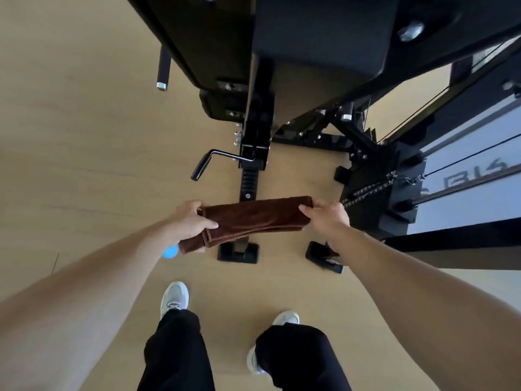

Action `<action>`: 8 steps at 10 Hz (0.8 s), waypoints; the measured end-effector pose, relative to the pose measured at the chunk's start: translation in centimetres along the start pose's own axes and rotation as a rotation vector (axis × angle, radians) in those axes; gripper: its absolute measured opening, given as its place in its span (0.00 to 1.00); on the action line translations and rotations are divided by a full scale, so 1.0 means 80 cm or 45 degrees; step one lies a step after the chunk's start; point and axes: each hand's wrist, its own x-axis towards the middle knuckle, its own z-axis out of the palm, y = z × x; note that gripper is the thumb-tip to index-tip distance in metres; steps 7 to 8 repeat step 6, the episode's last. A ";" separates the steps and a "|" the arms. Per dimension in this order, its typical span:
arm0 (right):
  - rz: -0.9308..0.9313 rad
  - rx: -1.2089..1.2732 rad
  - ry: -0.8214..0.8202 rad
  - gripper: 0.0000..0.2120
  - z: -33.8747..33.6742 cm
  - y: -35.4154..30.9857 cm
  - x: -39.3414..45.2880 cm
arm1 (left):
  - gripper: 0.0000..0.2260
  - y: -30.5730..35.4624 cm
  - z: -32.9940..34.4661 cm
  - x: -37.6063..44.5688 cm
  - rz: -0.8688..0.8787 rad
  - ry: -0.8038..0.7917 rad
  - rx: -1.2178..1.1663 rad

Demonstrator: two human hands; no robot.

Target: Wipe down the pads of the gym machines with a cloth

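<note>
Cloth [253, 220], brown and folded long, is stretched in the air below the black pad [321, 32], well apart from it. Left hand [191, 221] and right hand [327, 218] each pinch one end, fingers closed. Wiping of this pad looks not yet begun.
</note>
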 end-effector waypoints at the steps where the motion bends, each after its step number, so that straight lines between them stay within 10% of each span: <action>1: 0.096 0.218 -0.022 0.05 0.044 0.003 0.027 | 0.11 0.001 0.009 0.042 0.027 0.283 0.294; 2: 0.110 0.391 -0.056 0.05 0.083 0.010 0.061 | 0.12 -0.008 0.016 0.088 -0.010 0.605 0.654; 5: 0.228 0.643 -0.067 0.16 0.127 0.015 0.149 | 0.14 -0.016 0.040 0.213 -0.097 0.413 -0.041; 8: 0.188 0.620 -0.093 0.16 0.122 0.000 0.156 | 0.16 0.011 0.044 0.187 0.006 0.327 0.076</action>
